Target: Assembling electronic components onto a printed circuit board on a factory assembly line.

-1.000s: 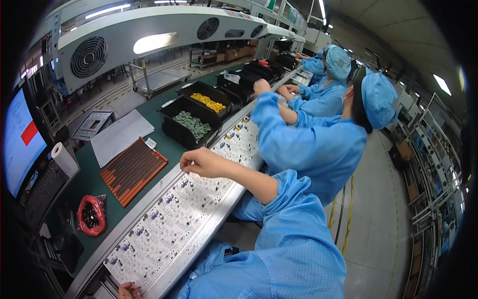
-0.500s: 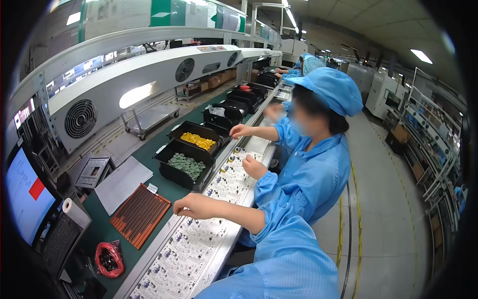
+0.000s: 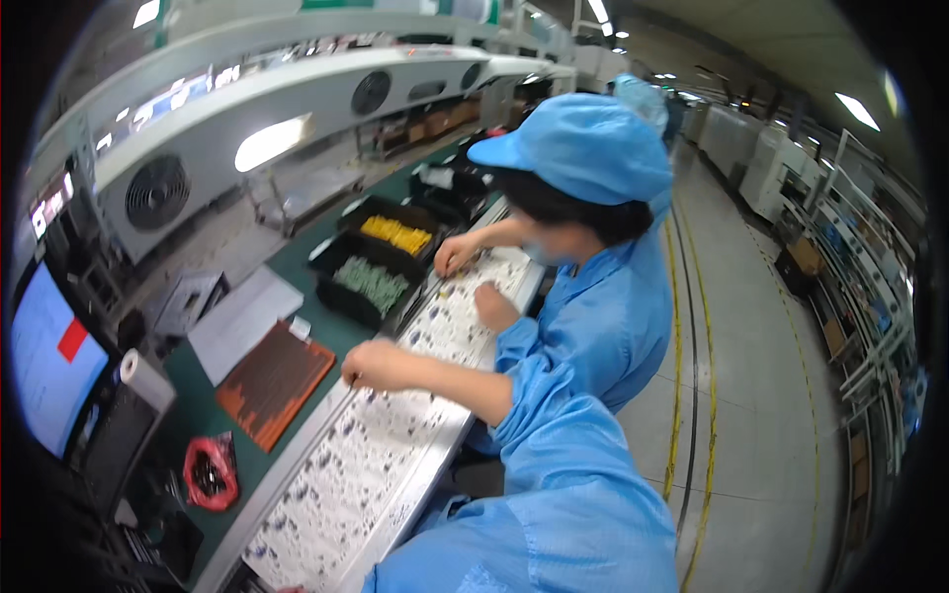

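1. Over the table-side edge of the white circuit boards (image 3: 346, 469), the right hand (image 3: 381, 365) hangs knuckles up, fingers curled narrow; blur hides whether the tips meet, hold anything or touch.
2. At the lower rim of the view, only a sliver of the left hand (image 3: 290, 589) shows, beside the end of the boards; I cannot tell its state.
3. The boards lie in a long row between the far rail (image 3: 278, 484) and the near rail (image 3: 436, 461), with small dark parts standing on them.
4. Across the far rail, an orange tray (image 3: 275, 390) of dark sticks lies on the green table (image 3: 255, 474); a strip of green separates tray and rail.
5. Ahead of the right hand, a bin of green parts (image 3: 366, 287) crowds the rail, with a bin of yellow parts (image 3: 395, 234) behind it.
6. Close on the right, a co-worker (image 3: 618, 306) reaches over the same row, narrowing the room there.
7. Farther out are a red bag (image 3: 211, 472), a paper sheet (image 3: 242, 326) and a screen (image 3: 54, 366).
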Demonstrator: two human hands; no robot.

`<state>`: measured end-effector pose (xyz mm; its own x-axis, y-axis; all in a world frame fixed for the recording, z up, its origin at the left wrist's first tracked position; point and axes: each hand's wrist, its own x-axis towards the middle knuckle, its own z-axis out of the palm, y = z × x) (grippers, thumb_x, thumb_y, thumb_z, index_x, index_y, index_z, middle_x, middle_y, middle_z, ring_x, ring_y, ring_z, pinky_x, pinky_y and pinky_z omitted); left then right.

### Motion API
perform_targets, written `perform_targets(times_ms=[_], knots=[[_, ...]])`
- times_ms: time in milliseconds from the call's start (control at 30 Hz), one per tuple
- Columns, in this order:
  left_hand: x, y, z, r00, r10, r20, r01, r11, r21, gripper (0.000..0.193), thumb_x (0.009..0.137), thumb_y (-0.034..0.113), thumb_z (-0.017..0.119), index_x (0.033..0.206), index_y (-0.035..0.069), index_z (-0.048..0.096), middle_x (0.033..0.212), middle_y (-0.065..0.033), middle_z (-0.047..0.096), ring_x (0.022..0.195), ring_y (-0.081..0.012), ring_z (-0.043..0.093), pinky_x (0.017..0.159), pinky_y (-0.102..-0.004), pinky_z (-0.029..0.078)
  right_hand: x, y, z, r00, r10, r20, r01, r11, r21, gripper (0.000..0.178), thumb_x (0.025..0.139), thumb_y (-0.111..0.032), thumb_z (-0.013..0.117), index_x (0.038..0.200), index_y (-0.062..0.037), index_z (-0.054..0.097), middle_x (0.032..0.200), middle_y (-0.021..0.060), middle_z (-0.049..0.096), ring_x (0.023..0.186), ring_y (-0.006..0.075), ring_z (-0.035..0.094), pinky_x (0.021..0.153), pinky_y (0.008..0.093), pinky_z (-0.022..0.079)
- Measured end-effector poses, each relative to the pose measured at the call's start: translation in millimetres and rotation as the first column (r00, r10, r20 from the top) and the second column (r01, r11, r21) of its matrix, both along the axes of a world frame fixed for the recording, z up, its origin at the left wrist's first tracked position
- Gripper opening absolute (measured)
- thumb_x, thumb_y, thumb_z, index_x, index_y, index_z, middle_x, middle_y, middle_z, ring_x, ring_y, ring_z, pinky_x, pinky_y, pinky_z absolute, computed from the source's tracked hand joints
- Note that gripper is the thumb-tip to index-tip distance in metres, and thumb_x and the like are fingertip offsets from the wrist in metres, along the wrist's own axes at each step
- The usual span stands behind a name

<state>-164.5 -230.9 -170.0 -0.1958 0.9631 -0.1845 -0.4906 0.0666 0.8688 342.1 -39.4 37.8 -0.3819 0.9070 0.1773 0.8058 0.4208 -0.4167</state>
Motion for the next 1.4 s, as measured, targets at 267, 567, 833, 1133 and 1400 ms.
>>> perform_targets(times_ms=[267, 567, 833, 1133, 1400], knots=[[86, -14, 104, 0.979, 0.003, -0.202, 0.034, 0.984, 0.175, 0.033, 0.104, 0.029, 0.046, 0.093, 0.0, 0.058, 0.084, -0.0097, 0.059, 0.073, -0.0136, 0.051, 0.063, -0.0238, 0.038, 45, 11, -8, 0.999, 0.042, -0.031, -0.041, 0.999, 0.024, 0.008, 0.079, -0.005, 0.07, 0.087, -0.0024, 0.07, 0.087, 0.0121, 0.068, 0.084, 0.0306, 0.065, 0.074, 0.0377, 0.052], [91, -20, 117, 0.973, -0.064, -0.22, 0.112, 0.97, 0.215, 0.035, 0.107, 0.027, 0.039, 0.094, -0.001, 0.054, 0.079, -0.0117, 0.056, 0.072, -0.014, 0.046, 0.061, -0.024, 0.034, 24, 23, -27, 0.995, 0.091, 0.051, -0.092, 0.996, 0.014, 0.009, 0.08, -0.003, 0.069, 0.089, -0.0031, 0.068, 0.087, 0.0099, 0.067, 0.08, 0.0287, 0.064, 0.071, 0.0371, 0.051], [92, -15, 117, 0.966, -0.058, -0.252, 0.106, 0.977, 0.185, 0.034, 0.107, 0.027, 0.039, 0.093, -0.001, 0.053, 0.078, -0.0109, 0.055, 0.073, -0.0138, 0.045, 0.061, -0.0233, 0.033, 27, 36, -42, 0.98, 0.142, 0.139, -0.153, 0.986, 0.071, 0.008, 0.081, -0.007, 0.068, 0.089, -0.0037, 0.068, 0.089, 0.007, 0.067, 0.081, 0.0275, 0.065, 0.07, 0.0368, 0.052], [92, -14, 117, 0.964, -0.064, -0.258, 0.114, 0.976, 0.186, 0.034, 0.107, 0.026, 0.038, 0.093, -0.001, 0.054, 0.077, -0.011, 0.054, 0.073, -0.014, 0.045, 0.061, -0.0229, 0.034, 26, 38, -47, 0.976, 0.164, 0.143, -0.174, 0.983, 0.064, 0.008, 0.082, -0.006, 0.068, 0.089, -0.0035, 0.069, 0.089, 0.0064, 0.066, 0.079, 0.027, 0.066, 0.069, 0.0366, 0.052], [92, -14, 117, 0.963, -0.065, -0.261, 0.114, 0.977, 0.179, 0.034, 0.107, 0.026, 0.038, 0.093, -0.001, 0.054, 0.077, -0.0111, 0.054, 0.073, -0.014, 0.045, 0.06, -0.0227, 0.034, 27, 38, -49, 0.969, 0.167, 0.182, -0.183, 0.98, 0.075, 0.007, 0.083, -0.005, 0.067, 0.089, -0.0033, 0.069, 0.089, 0.0064, 0.066, 0.079, 0.0276, 0.066, 0.068, 0.0365, 0.052]])
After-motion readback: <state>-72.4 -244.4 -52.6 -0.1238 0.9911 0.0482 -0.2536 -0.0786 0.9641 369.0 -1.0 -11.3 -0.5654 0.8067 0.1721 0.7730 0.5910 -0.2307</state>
